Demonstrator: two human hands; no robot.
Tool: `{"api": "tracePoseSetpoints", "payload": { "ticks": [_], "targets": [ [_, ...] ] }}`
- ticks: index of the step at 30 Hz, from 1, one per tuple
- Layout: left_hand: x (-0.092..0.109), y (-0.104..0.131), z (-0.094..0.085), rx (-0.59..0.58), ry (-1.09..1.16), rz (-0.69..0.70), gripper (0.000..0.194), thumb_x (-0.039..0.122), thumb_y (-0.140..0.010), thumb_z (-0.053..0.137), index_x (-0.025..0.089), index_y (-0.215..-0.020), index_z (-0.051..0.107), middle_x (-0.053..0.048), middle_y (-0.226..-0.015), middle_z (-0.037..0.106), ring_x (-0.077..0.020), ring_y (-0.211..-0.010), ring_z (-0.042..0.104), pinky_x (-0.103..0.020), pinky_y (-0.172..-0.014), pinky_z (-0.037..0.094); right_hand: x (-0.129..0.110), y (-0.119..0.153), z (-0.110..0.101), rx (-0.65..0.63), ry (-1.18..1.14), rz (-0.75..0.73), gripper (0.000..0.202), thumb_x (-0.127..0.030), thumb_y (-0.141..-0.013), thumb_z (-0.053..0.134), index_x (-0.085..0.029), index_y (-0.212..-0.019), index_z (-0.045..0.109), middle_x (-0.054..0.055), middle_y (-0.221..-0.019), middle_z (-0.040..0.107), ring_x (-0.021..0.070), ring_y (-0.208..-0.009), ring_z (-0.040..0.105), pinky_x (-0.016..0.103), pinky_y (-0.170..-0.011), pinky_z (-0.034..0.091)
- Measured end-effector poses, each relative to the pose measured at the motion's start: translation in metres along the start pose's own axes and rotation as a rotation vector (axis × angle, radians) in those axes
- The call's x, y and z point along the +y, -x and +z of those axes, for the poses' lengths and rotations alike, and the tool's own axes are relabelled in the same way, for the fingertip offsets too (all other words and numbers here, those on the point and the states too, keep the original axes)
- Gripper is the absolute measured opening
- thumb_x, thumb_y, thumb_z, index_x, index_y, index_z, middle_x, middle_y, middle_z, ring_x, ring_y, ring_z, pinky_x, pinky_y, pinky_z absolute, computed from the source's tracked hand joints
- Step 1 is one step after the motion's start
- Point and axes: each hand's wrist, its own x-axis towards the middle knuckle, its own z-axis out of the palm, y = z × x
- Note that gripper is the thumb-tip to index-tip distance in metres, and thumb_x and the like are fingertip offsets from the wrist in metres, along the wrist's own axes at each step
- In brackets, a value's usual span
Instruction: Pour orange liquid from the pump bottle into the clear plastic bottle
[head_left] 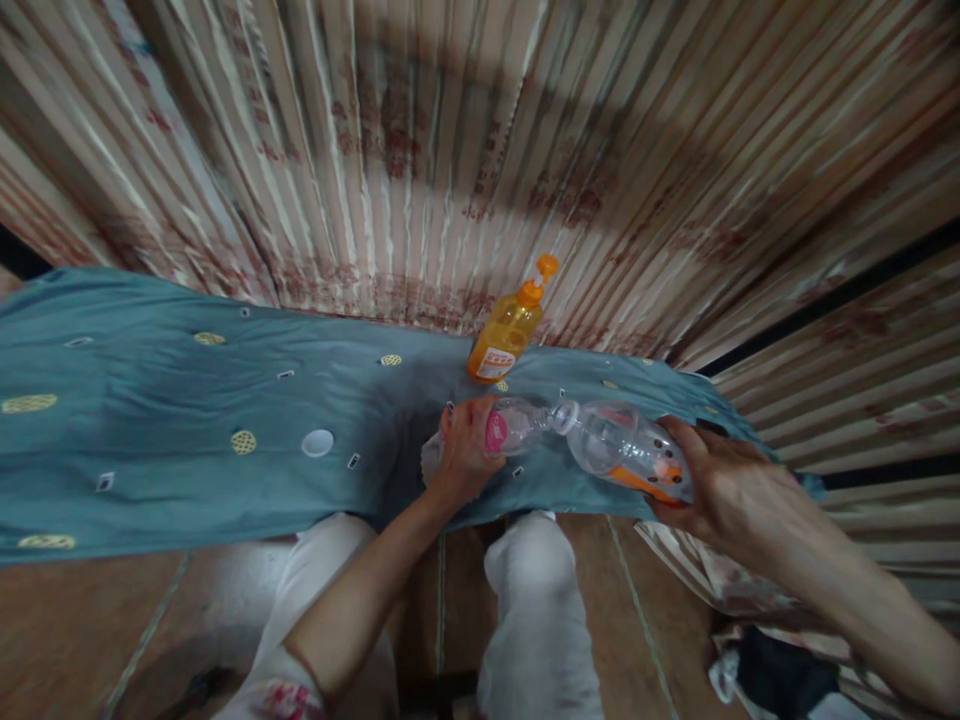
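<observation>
My left hand [466, 445] is wrapped round a clear plastic bottle with a pink label [517, 427], its neck pointing right. In my right hand [701, 475] is a larger clear plastic bottle with an orange label [619, 445], tipped on its side with its neck toward the left. The two mouths meet, or nearly meet, between my hands; I cannot tell whether they touch. Just behind the bottles stands an orange pump bottle [506, 335] with a white label and yellow-orange liquid inside.
A blue-green patterned cloth [172, 400] covers the narrow table. On its left part lies a round whitish disc [317, 443]. A pleated, printed curtain [420, 170] hangs along the back edge and right side. Dark and white cloth items [784, 670] lie at lower right.
</observation>
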Motion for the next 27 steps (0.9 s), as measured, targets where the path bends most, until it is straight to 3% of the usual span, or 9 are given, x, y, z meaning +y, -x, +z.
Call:
{"api": "tracePoseSetpoints", "payload": {
  "ticks": [5, 19, 27],
  "targets": [
    [-0.0017, 0.0004, 0.003, 0.03, -0.021, 0.01, 0.075, 0.016, -0.061, 0.063, 0.016, -0.133, 0.043, -0.014, -0.124, 0.058, -0.0309, -0.114, 0.053, -0.049, -0.105, 0.036, -0.0022, -0.0004, -0.0031, -0.037, -0.042, 0.013, 0.048, -0.031, -0.077, 0.062, -0.016, -0.118, 0.044, 0.014, -0.097, 0.067, 0.0291, -0.08, 0.066, 0.036, -0.072, 0.052],
    [0.0017, 0.0006, -0.0007, 0.007, 0.033, -0.035, 0.077, 0.013, -0.059, 0.063, 0.017, -0.133, 0.043, -0.014, -0.125, 0.057, -0.0316, -0.117, 0.052, -0.052, -0.105, 0.035, 0.0017, -0.0008, 0.0004, 0.074, 0.054, -0.087, 0.06, -0.025, -0.071, 0.065, -0.007, -0.124, 0.044, 0.015, -0.092, 0.068, 0.0294, -0.077, 0.068, 0.035, -0.068, 0.054],
    [0.0024, 0.0004, -0.0017, 0.011, 0.001, -0.013, 0.077, 0.014, -0.06, 0.064, 0.017, -0.133, 0.042, -0.013, -0.125, 0.058, -0.0307, -0.117, 0.053, -0.05, -0.105, 0.035, 0.0014, -0.0006, 0.0011, 0.046, 0.011, -0.063, 0.056, -0.028, -0.074, 0.063, -0.013, -0.123, 0.042, 0.013, -0.088, 0.068, 0.0307, -0.077, 0.068, 0.037, -0.067, 0.053]
  ]
}}
